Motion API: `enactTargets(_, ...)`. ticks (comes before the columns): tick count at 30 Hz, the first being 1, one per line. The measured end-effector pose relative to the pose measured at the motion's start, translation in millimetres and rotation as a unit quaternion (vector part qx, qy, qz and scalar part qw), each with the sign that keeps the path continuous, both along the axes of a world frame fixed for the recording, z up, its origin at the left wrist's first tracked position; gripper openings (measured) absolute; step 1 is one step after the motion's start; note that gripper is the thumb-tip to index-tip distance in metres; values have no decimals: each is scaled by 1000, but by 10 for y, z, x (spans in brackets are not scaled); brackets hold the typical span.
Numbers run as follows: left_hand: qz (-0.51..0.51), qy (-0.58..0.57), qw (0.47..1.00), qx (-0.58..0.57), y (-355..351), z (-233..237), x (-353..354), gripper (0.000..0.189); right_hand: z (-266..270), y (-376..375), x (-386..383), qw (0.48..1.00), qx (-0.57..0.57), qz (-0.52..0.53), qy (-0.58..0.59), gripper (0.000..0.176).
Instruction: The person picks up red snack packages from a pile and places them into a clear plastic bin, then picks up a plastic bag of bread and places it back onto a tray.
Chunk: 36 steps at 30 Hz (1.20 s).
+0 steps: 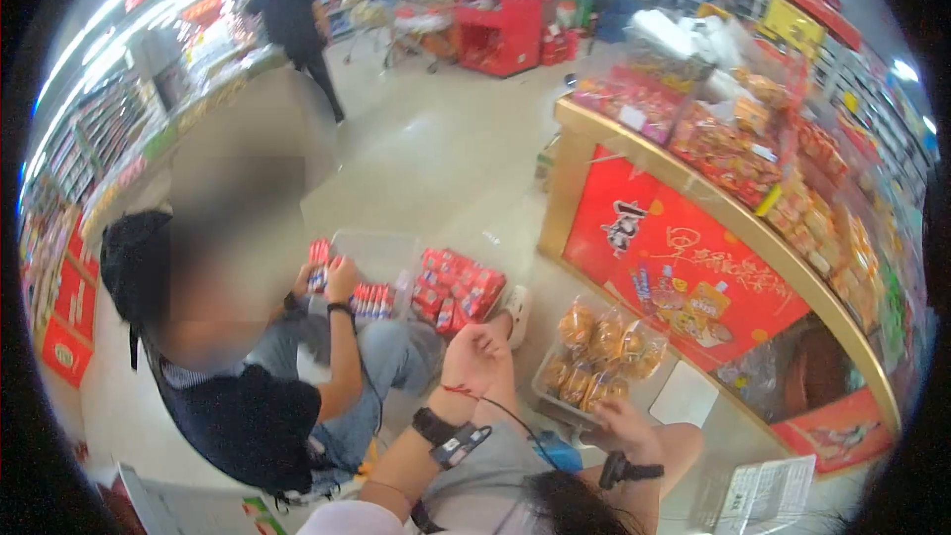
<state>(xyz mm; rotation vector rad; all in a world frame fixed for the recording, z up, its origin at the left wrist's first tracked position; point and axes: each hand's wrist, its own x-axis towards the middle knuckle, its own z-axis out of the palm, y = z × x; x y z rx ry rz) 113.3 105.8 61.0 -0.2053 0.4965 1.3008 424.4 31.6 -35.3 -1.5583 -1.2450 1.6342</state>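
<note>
My left hand [478, 355] is raised near the middle of the view with its fingers curled; whether anything is inside them is too small to tell. It is just in front of a pile of red packets [456, 287] on the floor. My right hand [626, 424] is at the near right edge of a clear plastic bin [543, 383], close to the wrapped round buns [606, 342] in it. Its fingers are blurred, and what they touch cannot be made out.
A co-worker [238, 406] squats at the left, hands holding red packets over a clear bin [396, 253]. A gold-edged snack display [684, 267] stands at the right. Behind are a walking person [292, 15], carts [406, 25] and a red counter [498, 35]. A white basket [763, 495] is at the lower right.
</note>
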Motion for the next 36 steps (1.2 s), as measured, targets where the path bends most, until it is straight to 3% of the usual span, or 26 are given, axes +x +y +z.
enactTargets(1, -4, 3, 999, 47, 160, -111, 162, 17, 9, 104, -120, 972, -8, -65, 224, 26)
enactTargets(2, -10, 5, 995, 94, 291, -288, 335, 13, -57, 258, -240, 890, -8, -118, 440, 27)
enactTargets(3, -31, 64, 988, 137, 308, -346, 527, 10, -143, 378, -351, 755, -4, -154, 638, 29)
enactTargets(5, -87, 161, 966, 184, 222, -567, 811, 7, -457, 299, -522, 669, -62, -291, 681, 28)
enactTargets(6, -149, 165, 966, 135, 129, -796, 930, 6, -661, 237, -629, 615, -100, -352, 698, 28)
enactTargets(8, -252, 170, 952, 28, -32, -1221, 977, 5, -1228, 245, -536, 747, -136, -315, 569, 27)
enactTargets(10, -273, 168, 947, -13, -9, -1442, 910, 4, -1832, 147, -252, 849, -178, -283, 408, 26)
enactTargets(12, -258, 167, 952, -15, 174, -1521, 845, 4, -2110, 147, -94, 840, -118, -287, 444, 27)
enactTargets(14, -236, 145, 961, -12, 337, -1612, 799, 5, -1985, 73, -135, 799, -134, -456, 368, 26)
enactTargets(16, -222, 136, 965, -24, 384, -1768, 721, 7, -2504, 0, -6, 916, -21, -345, 201, 30)
enactTargets(18, -210, 130, 968, -54, 417, -1922, 539, 8, -2037, -40, -155, 835, -129, -446, 296, 23)
enactTargets(20, -197, 131, 968, -79, 432, -2023, 423, 10, -1911, 94, -324, 763, -194, -523, 327, 24)
enactTargets(22, -188, 130, 969, -89, 461, -2096, 374, 12, -1832, 152, -399, 806, -215, -459, 307, 19)
enactTargets(26, -170, 121, 971, -116, 440, -2231, 285, 16, -1874, 153, -566, 802, -190, -466, 320, 12)
enactTargets(27, -170, 122, 970, -120, 431, -2248, 266, 17, -1631, 137, -605, 797, -210, -486, 291, 13)
enactTargets(31, -177, 129, 966, -137, 446, -2336, 329, 21, -1769, 122, -516, 839, -196, -450, 235, 16)
enactTargets(36, -179, 184, 954, -154, 451, -2377, 447, 29, -1777, 120, -426, 826, -198, -440, 292, 11)
